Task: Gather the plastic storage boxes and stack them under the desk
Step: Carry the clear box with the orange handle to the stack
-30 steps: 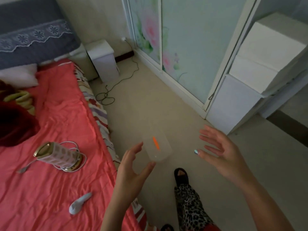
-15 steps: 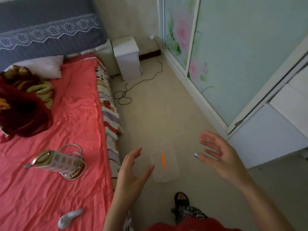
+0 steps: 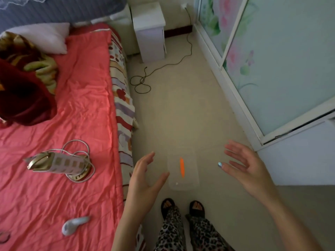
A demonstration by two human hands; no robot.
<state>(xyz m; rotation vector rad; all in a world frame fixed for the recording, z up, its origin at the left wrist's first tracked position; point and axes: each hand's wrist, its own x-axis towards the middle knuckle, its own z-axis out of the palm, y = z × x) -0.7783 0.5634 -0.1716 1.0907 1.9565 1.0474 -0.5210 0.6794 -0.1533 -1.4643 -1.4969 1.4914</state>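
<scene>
head view: fingers of the left hand [image 3: 143,180] are spread and loosely curved, palm turned inward, holding nothing. the right hand [image 3: 246,167] mirrors it, fingers splayed wide and empty. between the two palms, touching neither, a clear plastic storage box [image 3: 183,171] with an orange clip [image 3: 182,167] lies on the beige floor [image 3: 181,115], just ahead of two feet in black slippers [image 3: 196,208]. left of the box runs the bed with a pink sheet [image 3: 72,115], where a corded power strip [image 3: 58,163] lies. farther off stand a white cabinet [image 3: 150,31] and a coiled black cable [image 3: 141,84].
</scene>
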